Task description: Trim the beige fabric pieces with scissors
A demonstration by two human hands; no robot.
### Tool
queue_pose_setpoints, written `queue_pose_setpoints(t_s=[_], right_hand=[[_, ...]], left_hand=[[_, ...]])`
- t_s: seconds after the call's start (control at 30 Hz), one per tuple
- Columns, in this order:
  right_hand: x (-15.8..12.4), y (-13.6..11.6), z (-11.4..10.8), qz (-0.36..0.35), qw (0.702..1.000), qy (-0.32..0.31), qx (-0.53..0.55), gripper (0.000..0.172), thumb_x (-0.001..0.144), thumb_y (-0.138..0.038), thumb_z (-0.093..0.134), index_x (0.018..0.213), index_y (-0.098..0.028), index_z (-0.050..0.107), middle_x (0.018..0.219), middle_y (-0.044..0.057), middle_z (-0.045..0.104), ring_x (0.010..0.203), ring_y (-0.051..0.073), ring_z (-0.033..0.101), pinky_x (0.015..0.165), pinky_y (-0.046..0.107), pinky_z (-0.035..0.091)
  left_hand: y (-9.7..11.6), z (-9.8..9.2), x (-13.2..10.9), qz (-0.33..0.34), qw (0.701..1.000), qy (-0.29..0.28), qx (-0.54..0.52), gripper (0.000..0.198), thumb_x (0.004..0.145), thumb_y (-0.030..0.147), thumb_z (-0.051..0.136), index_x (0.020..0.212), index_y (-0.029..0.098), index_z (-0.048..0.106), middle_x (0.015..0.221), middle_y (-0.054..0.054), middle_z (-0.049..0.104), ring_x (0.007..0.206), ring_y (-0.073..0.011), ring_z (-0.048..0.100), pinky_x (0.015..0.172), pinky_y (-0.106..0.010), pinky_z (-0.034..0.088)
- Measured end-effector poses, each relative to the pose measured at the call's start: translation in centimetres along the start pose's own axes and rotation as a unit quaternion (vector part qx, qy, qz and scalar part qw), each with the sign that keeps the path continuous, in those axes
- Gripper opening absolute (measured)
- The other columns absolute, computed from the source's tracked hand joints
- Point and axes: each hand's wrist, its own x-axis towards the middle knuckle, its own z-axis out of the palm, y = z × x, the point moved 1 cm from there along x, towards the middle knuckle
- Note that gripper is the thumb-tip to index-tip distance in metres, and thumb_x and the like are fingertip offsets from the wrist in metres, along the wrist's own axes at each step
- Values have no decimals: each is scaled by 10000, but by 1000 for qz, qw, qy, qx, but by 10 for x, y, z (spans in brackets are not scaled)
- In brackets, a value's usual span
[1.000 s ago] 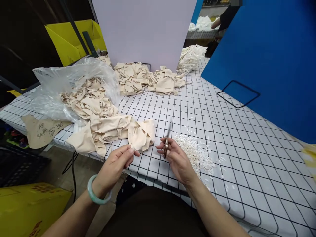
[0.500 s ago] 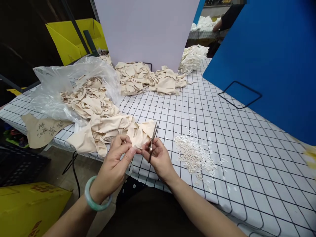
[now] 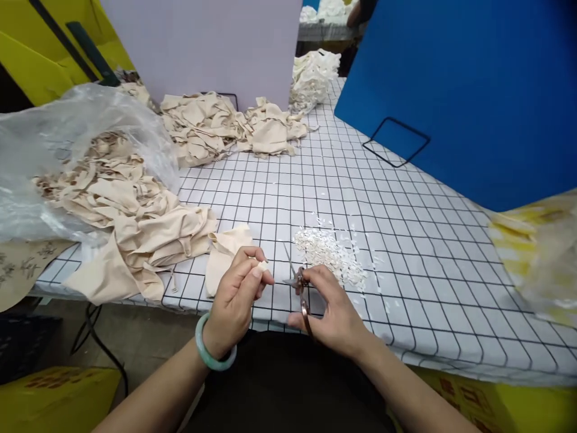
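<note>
My left hand [image 3: 237, 294], with a green bangle on its wrist, pinches a corner of a beige fabric piece [image 3: 225, 252] at the table's near edge. My right hand [image 3: 331, 310] is closed round small scissors [image 3: 297, 282], whose blades stand apart and point toward the pinched corner. A heap of tiny white trimmings [image 3: 329, 255] lies just beyond my right hand.
A clear plastic bag [image 3: 67, 150] spills beige fabric pieces [image 3: 135, 222] at the left. More beige pieces [image 3: 225, 123] and white ones [image 3: 313, 75] are piled by a pale board. A blue panel [image 3: 473, 84] stands right, a yellow-printed bag [image 3: 536, 252] beside it. The gridded tablecloth [image 3: 406, 240] covers the table.
The view has shifted right and down. My hands have drawn nearer to me with the fabric corner, and the scissors now point left with blades apart.
</note>
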Motion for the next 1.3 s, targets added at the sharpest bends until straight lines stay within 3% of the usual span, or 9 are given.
queue_pose_setpoints(t_s=[0.13, 0.3, 0.43, 0.97, 1.3], right_hand=[[-11, 3, -13, -75, 994, -2, -85, 386, 769, -558, 748, 769, -211, 578, 728, 42, 604, 759, 224, 497, 673, 379, 450], [-13, 9, -14, -109, 991, 14, -74, 385, 784, -470, 762, 661, -209, 507, 602, 6, 565, 659, 181, 461, 601, 330, 395], [-12, 11, -14, -129, 990, 12, -52, 401, 775, -457, 773, 642, -205, 490, 569, -9, 548, 625, 164, 450, 596, 321, 375], [-8, 8, -12, -138, 989, 6, -49, 407, 799, -493, 739, 641, -208, 494, 546, -14, 528, 597, 154, 435, 589, 314, 358], [-11, 9, -13, -119, 991, 10, -63, 406, 815, -465, 726, 599, -227, 478, 524, -17, 525, 576, 156, 445, 581, 321, 383]], left_hand=[[-5, 13, 3, -12, 999, -43, 13, 317, 1020, 301, 452, 793, 166, 628, 1063, -61, 455, 708, -108, 430, 542, -240, 374], [-6, 18, 6, 8, 996, -71, 54, 326, 1018, 283, 447, 766, 174, 623, 1029, -85, 483, 990, -196, 465, 695, -261, 439], [-4, 21, 8, 26, 993, -92, 66, 338, 1023, 242, 422, 734, 182, 586, 929, -82, 511, 1055, -217, 450, 823, -302, 441], [-6, 24, 5, 77, 986, -120, 82, 289, 1029, 233, 424, 822, 201, 623, 794, -74, 553, 1075, -248, 445, 910, -376, 425], [-7, 26, 4, 84, 980, -129, 122, 294, 1033, 211, 398, 843, 195, 621, 888, -83, 550, 1117, -237, 453, 935, -371, 414]])
